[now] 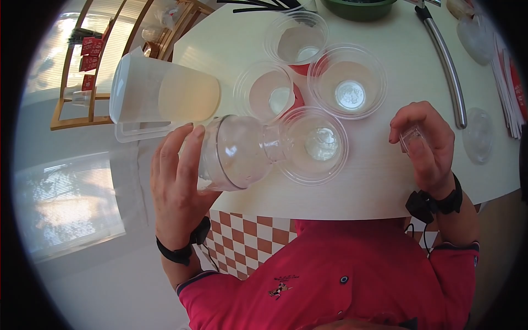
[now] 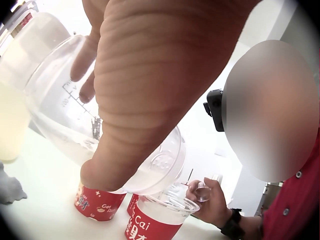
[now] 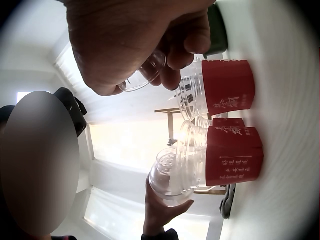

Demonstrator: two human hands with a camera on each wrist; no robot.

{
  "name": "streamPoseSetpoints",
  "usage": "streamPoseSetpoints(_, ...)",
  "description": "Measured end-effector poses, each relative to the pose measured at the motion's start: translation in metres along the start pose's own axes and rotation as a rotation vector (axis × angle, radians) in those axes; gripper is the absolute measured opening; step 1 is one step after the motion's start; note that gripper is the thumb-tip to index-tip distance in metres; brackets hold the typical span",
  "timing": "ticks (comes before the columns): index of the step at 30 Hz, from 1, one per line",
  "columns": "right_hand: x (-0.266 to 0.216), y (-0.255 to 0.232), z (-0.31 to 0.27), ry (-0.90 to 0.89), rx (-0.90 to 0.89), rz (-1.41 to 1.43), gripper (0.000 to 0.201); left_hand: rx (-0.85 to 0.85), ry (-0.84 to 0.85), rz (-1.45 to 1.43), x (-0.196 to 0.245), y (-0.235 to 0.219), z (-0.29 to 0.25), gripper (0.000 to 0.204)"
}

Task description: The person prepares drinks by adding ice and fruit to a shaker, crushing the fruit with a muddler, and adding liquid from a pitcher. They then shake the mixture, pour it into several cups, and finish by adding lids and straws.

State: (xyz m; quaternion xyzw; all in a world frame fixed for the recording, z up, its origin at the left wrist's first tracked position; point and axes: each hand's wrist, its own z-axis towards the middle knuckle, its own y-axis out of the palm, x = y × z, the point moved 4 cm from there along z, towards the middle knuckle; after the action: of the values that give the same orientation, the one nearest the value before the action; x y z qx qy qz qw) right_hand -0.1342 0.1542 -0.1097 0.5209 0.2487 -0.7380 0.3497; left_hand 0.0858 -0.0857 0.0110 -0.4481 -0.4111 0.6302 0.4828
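My left hand grips a clear plastic shaker with measuring marks on its side. The shaker lies tipped on its side, its neck reaching over the rim of the nearest clear cup. In the right wrist view, small strainer holes show in the shaker's top. Between the thumb and fingers of my right hand is a small clear cap, held right of the cups. Red sleeves wrap the cups; one sleeve carries white lettering. Some pale liquid shows inside the nearest cup.
More clear cups stand close behind the nearest one. A lidded pitcher of pale yellow liquid is at the left. Farther off are black straws, a green bowl, a metal tube and a clear lid.
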Motion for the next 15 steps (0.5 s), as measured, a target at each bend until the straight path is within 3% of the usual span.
streamPoseSetpoints(6,-0.001,0.001,-0.001,-0.006,-0.002,-0.01,0.018,0.011,0.007,-0.031,-0.001,0.001,-0.001,0.096)
streamPoseSetpoints(15,-0.009,0.004,0.012,-0.003,0.0,-0.013,0.018,-0.06,-0.109,-0.375,-0.01,0.005,-0.001,0.104)
